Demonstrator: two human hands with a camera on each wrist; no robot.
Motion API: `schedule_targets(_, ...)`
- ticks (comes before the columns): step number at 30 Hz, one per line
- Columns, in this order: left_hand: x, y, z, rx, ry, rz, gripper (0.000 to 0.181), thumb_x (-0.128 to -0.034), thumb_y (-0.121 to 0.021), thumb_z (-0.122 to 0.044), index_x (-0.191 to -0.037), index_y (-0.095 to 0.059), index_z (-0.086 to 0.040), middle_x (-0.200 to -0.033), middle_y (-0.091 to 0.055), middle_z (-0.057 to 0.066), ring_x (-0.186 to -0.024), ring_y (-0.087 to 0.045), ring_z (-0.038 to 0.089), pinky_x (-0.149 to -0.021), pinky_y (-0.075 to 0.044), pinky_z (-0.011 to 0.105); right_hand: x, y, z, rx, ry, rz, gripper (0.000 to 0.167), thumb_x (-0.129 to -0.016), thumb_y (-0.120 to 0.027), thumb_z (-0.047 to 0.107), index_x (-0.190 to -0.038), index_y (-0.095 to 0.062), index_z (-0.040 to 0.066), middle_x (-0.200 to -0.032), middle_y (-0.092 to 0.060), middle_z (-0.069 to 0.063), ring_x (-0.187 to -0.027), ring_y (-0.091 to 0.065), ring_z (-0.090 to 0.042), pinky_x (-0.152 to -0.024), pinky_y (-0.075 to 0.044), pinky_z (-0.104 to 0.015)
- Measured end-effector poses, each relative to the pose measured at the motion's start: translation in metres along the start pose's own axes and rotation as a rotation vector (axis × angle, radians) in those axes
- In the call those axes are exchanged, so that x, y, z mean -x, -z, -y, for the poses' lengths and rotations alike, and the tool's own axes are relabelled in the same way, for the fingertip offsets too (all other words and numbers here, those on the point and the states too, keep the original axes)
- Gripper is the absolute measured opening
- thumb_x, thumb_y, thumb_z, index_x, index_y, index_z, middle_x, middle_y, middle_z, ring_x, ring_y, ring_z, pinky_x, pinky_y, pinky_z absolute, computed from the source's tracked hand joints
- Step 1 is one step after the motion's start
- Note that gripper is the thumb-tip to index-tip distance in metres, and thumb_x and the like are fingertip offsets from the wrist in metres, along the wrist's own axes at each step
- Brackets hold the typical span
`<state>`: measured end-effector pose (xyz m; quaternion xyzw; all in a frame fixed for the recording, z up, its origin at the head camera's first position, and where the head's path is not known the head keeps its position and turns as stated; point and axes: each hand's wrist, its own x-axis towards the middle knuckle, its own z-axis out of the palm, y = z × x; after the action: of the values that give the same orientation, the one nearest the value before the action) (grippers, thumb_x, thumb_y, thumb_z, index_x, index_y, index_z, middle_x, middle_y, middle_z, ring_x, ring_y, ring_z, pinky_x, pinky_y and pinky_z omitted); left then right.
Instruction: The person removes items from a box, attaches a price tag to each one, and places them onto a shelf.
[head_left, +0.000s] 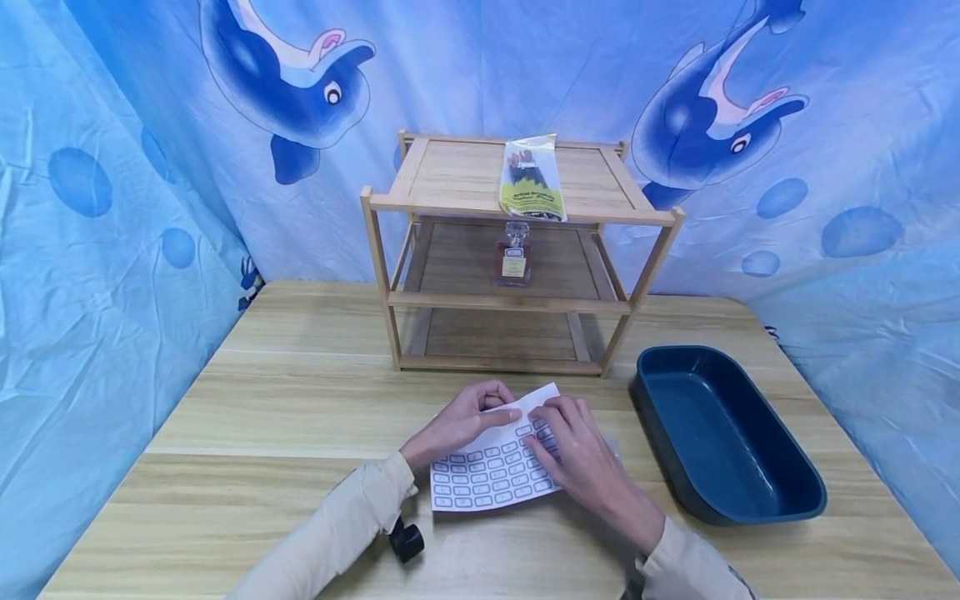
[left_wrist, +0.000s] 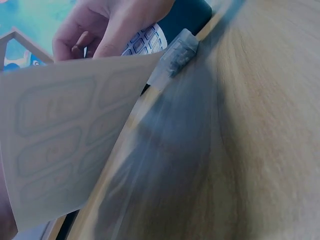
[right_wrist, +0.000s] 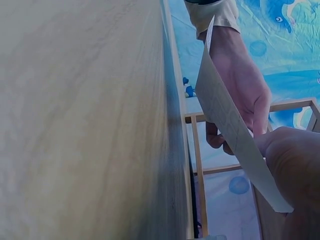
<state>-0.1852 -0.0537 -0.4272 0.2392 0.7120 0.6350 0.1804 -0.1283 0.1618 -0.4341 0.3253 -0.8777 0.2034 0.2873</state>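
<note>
A white sheet of stickers (head_left: 491, 482), printed with rows of small framed labels, is held up above the table between both hands. My left hand (head_left: 461, 423) grips its upper edge, thumb on the printed face. On the upper right part of the sheet, my right hand (head_left: 581, 454) has its fingers bent and pinches the paper; the fingertips partly hide the labels there. In the left wrist view the sheet's pale back (left_wrist: 55, 135) shows the frames faintly through. Under the right hand a clear plastic packet (left_wrist: 177, 55) lies on the table, its contents unclear.
A three-tier wooden shelf (head_left: 517, 304) stands behind the hands. A brush packet (head_left: 532, 187) lies on its top, and a glass bottle (head_left: 513, 260) with a label stands on the middle tier. To the right is a dark blue basin (head_left: 720, 450). Dolphin-printed curtains surround the table.
</note>
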Motion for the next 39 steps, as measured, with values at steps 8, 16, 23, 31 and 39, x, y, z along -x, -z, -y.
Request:
schedule_targets(8,0.0002,-0.0005,-0.0016,0.038,0.010,-0.014,0.013,-0.0999,-0.066,-0.011,-0.106,-0.060,-0.001,-0.094,-0.077,0.013,-0.074,-0.068,0.015,-0.068,-0.048,0.024,-0.0010,0.0001,-0.0002,-0.005,0.025,-0.022,0.031,-0.089,-0.078,0.021,-0.111,-0.067,0.004,-0.114,-0.060,-0.014,-0.099,-0.054,-0.027,-0.075,-0.053,-0.039)
schedule_targets(16,0.0002,-0.0023,-0.0008,0.039,-0.013,-0.012,0.012,-0.0995,-0.066,-0.011,-0.105,-0.062,-0.002,-0.092,-0.077,0.011,-0.075,-0.068,0.016,-0.068,-0.048,0.024,-0.0003,-0.0004,-0.0011,-0.004,0.030,-0.026,0.028,-0.090,-0.077,0.021,-0.110,-0.066,0.005,-0.115,-0.060,-0.014,-0.101,-0.055,-0.029,-0.077,-0.054,-0.042)
schedule_targets(23,-0.0001,-0.0026,0.0001,0.046,-0.017,-0.015,0.011,-0.0991,-0.066,-0.011,-0.105,-0.062,-0.002,-0.092,-0.077,0.011,-0.075,-0.068,0.016,-0.069,-0.047,0.024,0.0007,-0.0017,-0.0024,-0.002,0.039,-0.034,0.024,-0.090,-0.075,0.018,-0.106,-0.064,0.005,-0.113,-0.060,-0.013,-0.099,-0.054,-0.029,-0.079,-0.053,-0.043)
schedule_targets(31,0.0002,-0.0032,-0.0007,0.035,-0.007,-0.014,0.012,-0.0994,-0.066,-0.012,-0.106,-0.062,-0.002,-0.093,-0.077,0.010,-0.078,-0.069,0.017,-0.072,-0.047,0.025,0.0013,-0.0025,-0.0014,0.024,0.020,-0.030,0.030,-0.083,-0.084,0.010,-0.103,-0.063,0.005,-0.112,-0.060,-0.013,-0.099,-0.054,-0.027,-0.078,-0.052,-0.041)
schedule_targets(39,-0.0012,-0.0037,-0.0009,-0.029,-0.026,-0.017,0.011,-0.0994,-0.067,-0.011,-0.106,-0.063,-0.002,-0.093,-0.077,0.010,-0.082,-0.071,0.028,-0.071,-0.047,0.026,0.0012,-0.0012,-0.0001,-0.004,-0.036,0.010,0.022,-0.088,-0.078,0.013,-0.102,-0.062,0.007,-0.111,-0.059,-0.011,-0.101,-0.054,-0.027,-0.081,-0.052,-0.042)
